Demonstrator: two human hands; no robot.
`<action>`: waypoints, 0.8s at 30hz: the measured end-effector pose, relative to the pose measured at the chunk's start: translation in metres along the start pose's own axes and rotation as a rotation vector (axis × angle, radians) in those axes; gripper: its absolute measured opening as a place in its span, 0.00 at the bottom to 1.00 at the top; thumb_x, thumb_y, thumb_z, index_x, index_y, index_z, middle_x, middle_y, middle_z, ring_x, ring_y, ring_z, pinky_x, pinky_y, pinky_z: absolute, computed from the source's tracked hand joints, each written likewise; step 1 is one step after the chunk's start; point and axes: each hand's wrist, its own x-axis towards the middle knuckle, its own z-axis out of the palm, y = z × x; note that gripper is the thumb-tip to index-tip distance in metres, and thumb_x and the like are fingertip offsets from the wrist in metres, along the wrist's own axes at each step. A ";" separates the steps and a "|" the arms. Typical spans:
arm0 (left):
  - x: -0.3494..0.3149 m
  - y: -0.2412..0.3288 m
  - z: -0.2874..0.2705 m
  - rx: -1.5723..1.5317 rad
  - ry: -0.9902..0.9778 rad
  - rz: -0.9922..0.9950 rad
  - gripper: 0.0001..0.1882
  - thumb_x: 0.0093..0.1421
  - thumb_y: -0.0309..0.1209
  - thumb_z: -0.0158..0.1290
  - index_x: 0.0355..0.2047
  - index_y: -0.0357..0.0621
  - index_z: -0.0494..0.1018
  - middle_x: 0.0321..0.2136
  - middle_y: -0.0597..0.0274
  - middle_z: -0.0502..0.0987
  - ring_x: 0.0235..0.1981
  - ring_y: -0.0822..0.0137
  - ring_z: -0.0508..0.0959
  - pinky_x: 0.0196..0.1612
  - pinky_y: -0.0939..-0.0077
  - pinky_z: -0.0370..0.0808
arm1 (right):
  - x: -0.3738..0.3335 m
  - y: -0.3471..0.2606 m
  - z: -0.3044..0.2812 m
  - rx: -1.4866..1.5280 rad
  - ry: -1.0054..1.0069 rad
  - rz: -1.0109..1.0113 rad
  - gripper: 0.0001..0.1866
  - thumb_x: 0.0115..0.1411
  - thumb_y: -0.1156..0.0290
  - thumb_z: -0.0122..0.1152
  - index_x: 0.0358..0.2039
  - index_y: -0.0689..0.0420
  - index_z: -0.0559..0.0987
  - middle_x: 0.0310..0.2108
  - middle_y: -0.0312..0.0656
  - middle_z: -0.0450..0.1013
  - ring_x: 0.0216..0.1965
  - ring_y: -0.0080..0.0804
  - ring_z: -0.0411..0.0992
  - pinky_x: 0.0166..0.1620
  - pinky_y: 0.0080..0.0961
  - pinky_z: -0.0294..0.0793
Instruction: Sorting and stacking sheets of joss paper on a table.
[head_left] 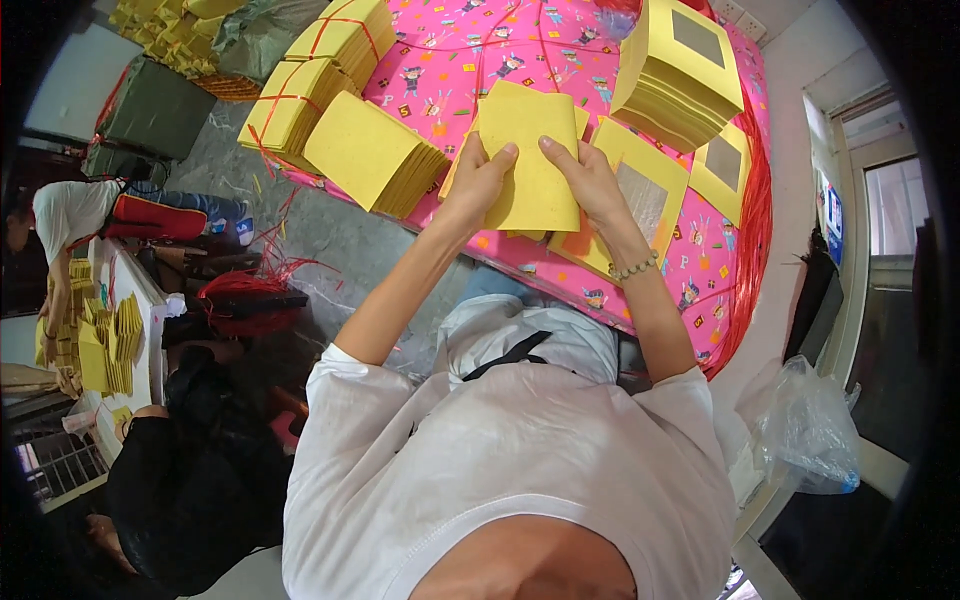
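**Holding a stack of yellow sheets over a pink cloth**

Sitting at the far left of the frame, another person (50,225) leans over a table (140,290) of yellow stacks. Upper left of centre, tied yellow bundles (330,60) lie beside a loose yellow pile (375,155). At top centre, the left hand (478,185) and right hand (590,180) pinch a yellow sheet stack (530,150) by its side edges, fingers closed on it, above the pink patterned cloth (440,70). Upper right stands a pile of yellow sheets with silver squares (680,75).
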 end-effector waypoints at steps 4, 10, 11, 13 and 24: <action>-0.010 0.006 0.007 0.029 0.022 0.082 0.20 0.63 0.25 0.46 0.53 0.35 0.57 0.48 0.51 0.70 0.48 0.65 0.72 0.50 0.72 0.70 | -0.006 -0.006 0.001 0.003 -0.011 0.028 0.20 0.61 0.60 0.57 0.45 0.63 0.75 0.36 0.39 0.77 0.33 0.21 0.75 0.37 0.18 0.75; -0.022 0.001 0.005 0.093 -0.042 0.241 0.22 0.63 0.25 0.45 0.56 0.35 0.54 0.51 0.51 0.67 0.53 0.66 0.68 0.54 0.72 0.66 | -0.008 0.001 -0.002 0.045 0.064 -0.149 0.18 0.62 0.62 0.56 0.44 0.64 0.74 0.36 0.38 0.76 0.35 0.18 0.72 0.38 0.18 0.72; -0.025 0.001 0.005 0.093 -0.044 0.242 0.22 0.63 0.25 0.45 0.56 0.35 0.54 0.51 0.51 0.67 0.53 0.66 0.68 0.54 0.72 0.66 | -0.010 0.001 -0.002 0.045 0.047 -0.170 0.17 0.62 0.63 0.56 0.44 0.65 0.74 0.36 0.38 0.75 0.34 0.18 0.72 0.38 0.18 0.72; -0.032 0.005 0.009 0.038 -0.042 0.207 0.23 0.64 0.25 0.44 0.57 0.35 0.53 0.52 0.51 0.66 0.54 0.66 0.67 0.55 0.72 0.65 | -0.012 0.001 -0.003 0.047 0.033 -0.193 0.17 0.62 0.65 0.57 0.44 0.65 0.74 0.35 0.37 0.75 0.33 0.18 0.72 0.37 0.18 0.72; -0.049 0.002 0.005 0.057 -0.050 0.212 0.22 0.64 0.24 0.43 0.57 0.35 0.53 0.52 0.52 0.66 0.54 0.66 0.66 0.56 0.72 0.63 | -0.012 0.004 -0.007 0.146 0.100 -0.212 0.09 0.61 0.68 0.58 0.35 0.61 0.75 0.30 0.35 0.75 0.29 0.15 0.70 0.33 0.13 0.69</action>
